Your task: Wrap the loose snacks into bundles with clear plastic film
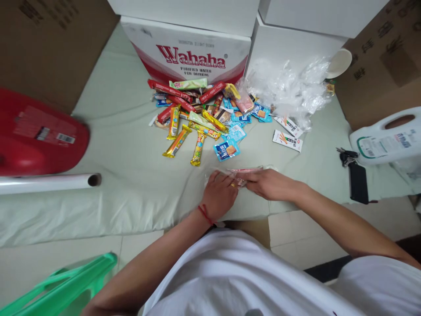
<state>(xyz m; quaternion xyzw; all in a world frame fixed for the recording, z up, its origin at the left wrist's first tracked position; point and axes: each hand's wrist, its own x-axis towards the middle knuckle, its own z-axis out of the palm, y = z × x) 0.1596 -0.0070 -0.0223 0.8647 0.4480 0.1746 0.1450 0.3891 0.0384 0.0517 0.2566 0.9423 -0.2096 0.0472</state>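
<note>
A clear plastic bag [269, 167] lies near the front edge of the cloth-covered table, with a flat pinkish-red packet [245, 170] showing inside it. My left hand [219, 195], a red string round its wrist, has curled fingers gripping the bag's left part. From the other side my right hand [270, 184] closes on the bag's right part, its fingertips partly hidden. Just beyond my hands are a blue snack packet [226, 150] and a yellow wrapped bar [198, 149]. Behind these is a pile of red, green and yellow wrapped snacks [184, 97].
A Wahaha carton [194, 52] stands behind the snacks. Crumpled clear bags [289, 87] and two white packets [287, 140] lie to the right. Farther right are a white jug [388, 138], keys [346, 156] and a black phone-like object [358, 183]. On the left are a red container [42, 131] and a white roll [49, 183].
</note>
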